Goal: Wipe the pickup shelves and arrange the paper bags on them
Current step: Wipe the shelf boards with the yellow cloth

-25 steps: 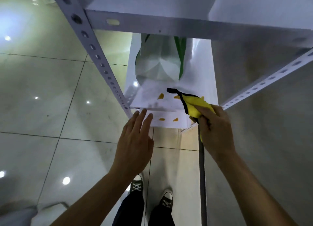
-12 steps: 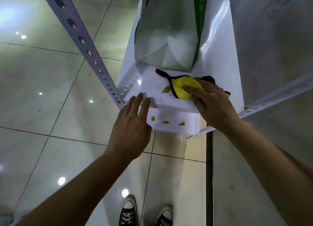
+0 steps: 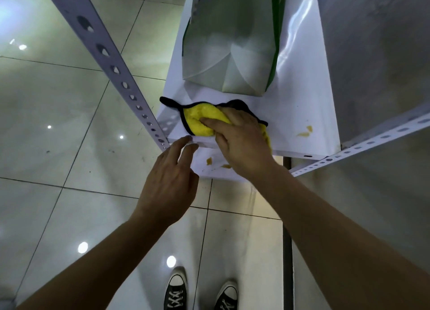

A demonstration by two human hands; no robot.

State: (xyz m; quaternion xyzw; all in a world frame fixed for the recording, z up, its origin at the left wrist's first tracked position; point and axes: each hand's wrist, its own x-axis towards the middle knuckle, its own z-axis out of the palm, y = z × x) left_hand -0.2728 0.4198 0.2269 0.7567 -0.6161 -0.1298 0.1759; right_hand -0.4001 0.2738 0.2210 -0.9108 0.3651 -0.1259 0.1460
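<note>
A white shelf board (image 3: 300, 105) runs away from me inside a grey perforated rack. A white paper bag with green sides (image 3: 232, 42) lies on it further back. My right hand (image 3: 242, 137) presses a yellow cloth with black trim (image 3: 200, 121) flat onto the front left of the shelf. My left hand (image 3: 169, 181) hovers below, its spread fingertips touching the shelf's front edge. Orange-yellow smears (image 3: 304, 131) mark the shelf at the front right. A lower shelf (image 3: 209, 170) under it shows more yellow bits (image 3: 209, 161).
A slanted perforated rack post (image 3: 111, 63) stands to the left and a perforated rail (image 3: 363, 147) crosses at the right. A grey wall (image 3: 384, 54) lies to the right. Glossy floor tiles (image 3: 58, 123) and my black sneakers (image 3: 176, 291) are below.
My right hand has carried the cloth from the shelf's front edge onto the board and slid it left. The smear near the front left is covered now. My left hand stayed at the edge.
</note>
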